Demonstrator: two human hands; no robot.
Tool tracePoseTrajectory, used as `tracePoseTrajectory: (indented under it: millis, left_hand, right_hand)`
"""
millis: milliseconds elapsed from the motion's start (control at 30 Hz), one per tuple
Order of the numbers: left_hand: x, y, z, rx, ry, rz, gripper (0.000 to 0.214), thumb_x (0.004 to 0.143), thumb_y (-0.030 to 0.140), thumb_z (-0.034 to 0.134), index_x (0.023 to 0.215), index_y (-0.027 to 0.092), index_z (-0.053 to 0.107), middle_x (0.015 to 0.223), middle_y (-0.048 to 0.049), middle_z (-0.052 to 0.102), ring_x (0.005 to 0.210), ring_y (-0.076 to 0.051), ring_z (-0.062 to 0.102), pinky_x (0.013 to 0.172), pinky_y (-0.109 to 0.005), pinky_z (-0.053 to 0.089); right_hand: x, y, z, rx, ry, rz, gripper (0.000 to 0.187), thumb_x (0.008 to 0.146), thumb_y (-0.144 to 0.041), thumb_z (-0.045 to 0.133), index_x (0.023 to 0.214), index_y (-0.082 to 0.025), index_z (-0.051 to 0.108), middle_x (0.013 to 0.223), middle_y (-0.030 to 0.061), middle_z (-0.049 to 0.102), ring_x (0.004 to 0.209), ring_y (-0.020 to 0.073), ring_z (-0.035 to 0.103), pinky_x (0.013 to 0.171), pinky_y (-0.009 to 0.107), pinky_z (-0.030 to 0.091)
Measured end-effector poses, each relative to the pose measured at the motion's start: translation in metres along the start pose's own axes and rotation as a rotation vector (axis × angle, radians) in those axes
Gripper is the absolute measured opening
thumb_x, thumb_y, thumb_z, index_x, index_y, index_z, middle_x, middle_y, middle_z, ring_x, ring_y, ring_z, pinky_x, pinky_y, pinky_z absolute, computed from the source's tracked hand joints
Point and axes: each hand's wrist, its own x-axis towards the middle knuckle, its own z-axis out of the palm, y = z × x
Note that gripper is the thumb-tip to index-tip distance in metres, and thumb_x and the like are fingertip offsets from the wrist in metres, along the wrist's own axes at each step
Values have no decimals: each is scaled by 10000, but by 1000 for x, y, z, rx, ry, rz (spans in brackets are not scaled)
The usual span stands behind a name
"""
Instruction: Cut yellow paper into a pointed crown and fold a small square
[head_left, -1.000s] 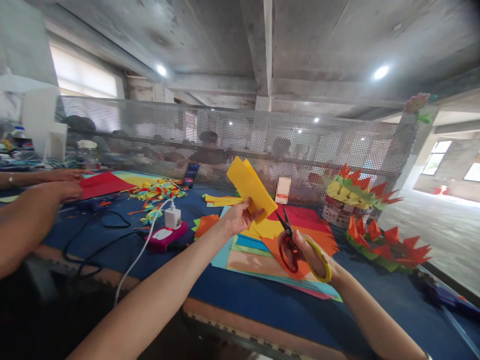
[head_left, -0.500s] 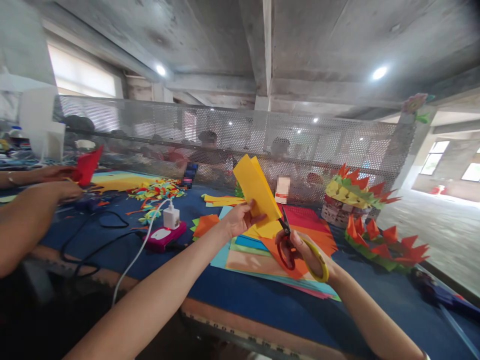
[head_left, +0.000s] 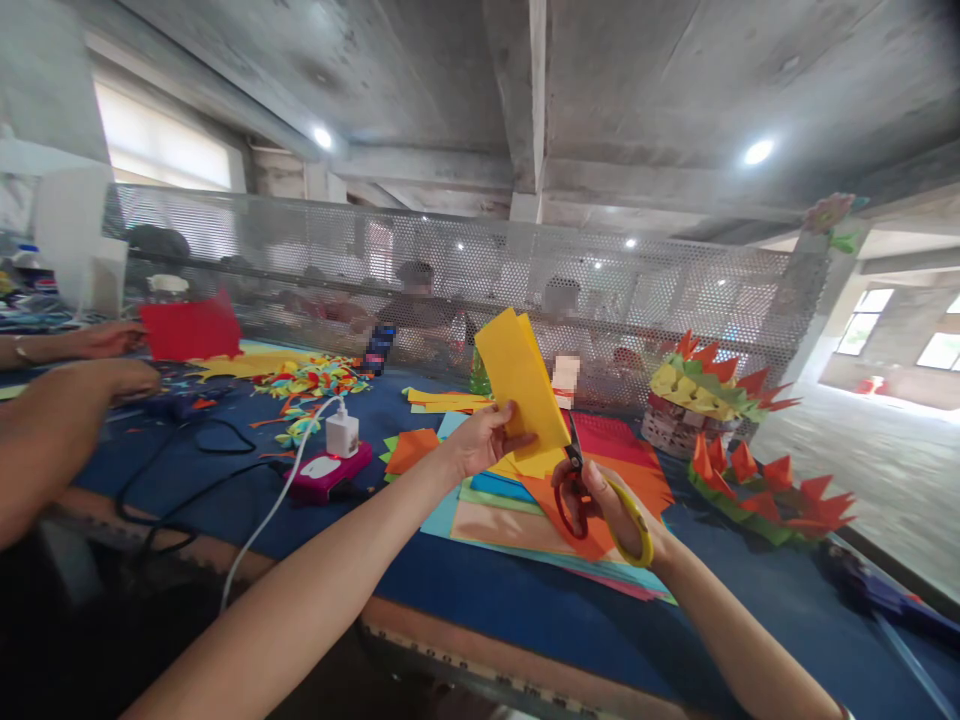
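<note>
My left hand [head_left: 484,442] grips a folded sheet of yellow paper [head_left: 519,375] by its lower left part, holding it up above the table. In my right hand [head_left: 600,495] is a pair of scissors [head_left: 634,522] with one red and one yellow handle, my fingers through the loops. The dark blades point up and sit at the lower right edge of the yellow paper; whether they are cutting into it I cannot tell. Beneath both hands lies a stack of coloured paper [head_left: 495,525] in orange, red, peach, green and blue.
To the right stand paper crowns with orange points [head_left: 780,500]. A magenta power strip [head_left: 330,476] with a white charger [head_left: 342,432] and cables lies left. Beyond it are paper scraps [head_left: 319,378]. At far left, a co-worker's hands [head_left: 124,360] are near red paper [head_left: 191,328]. A mesh divider [head_left: 495,235] runs behind.
The yellow paper has shifted slightly right in my left hand's grip, while the scissors have hardly moved. The co-worker's red paper has swung round and now shows its broad side.
</note>
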Motion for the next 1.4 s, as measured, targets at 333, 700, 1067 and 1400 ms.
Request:
tracePoseTrajectory:
  millis: [333,700,1067,1400]
  left_hand:
    - [-1,1,2,29,-42,18,162,943,163,532,1043,99,642,1032,-143,715,915,-211,705,721,-270,607]
    - [-2,2,3,38,-13,15,144,936,142,527,1003,107,651,1007,-123,720,886,-201,707,736,-279,602]
    - [0,2,1,40,13,19,131,901,139,592,1013,109,654,1013,-118,721,918,-212,701,754,-273,597]
    - [2,0,0,39,17,22,88,887,122,604,966,122,642,1006,-116,720,944,-223,699,695,-242,601]
  right_hand:
    - [0,-1,4,29,50,5,608,897,-734,318,905,-165,532,572,-47,463,425,101,475,435,230,403]
    - [0,-6,9,-25,135,7,640,882,-763,281,795,-178,526,449,-65,424,313,90,404,335,201,305]
    - [0,-4,11,-2,180,-23,537,901,-704,366,1007,-190,483,450,-97,422,314,82,359,331,187,301]
    - [1,1,10,40,129,-38,530,916,-687,352,1140,-208,390,497,-101,460,331,89,392,345,190,327]
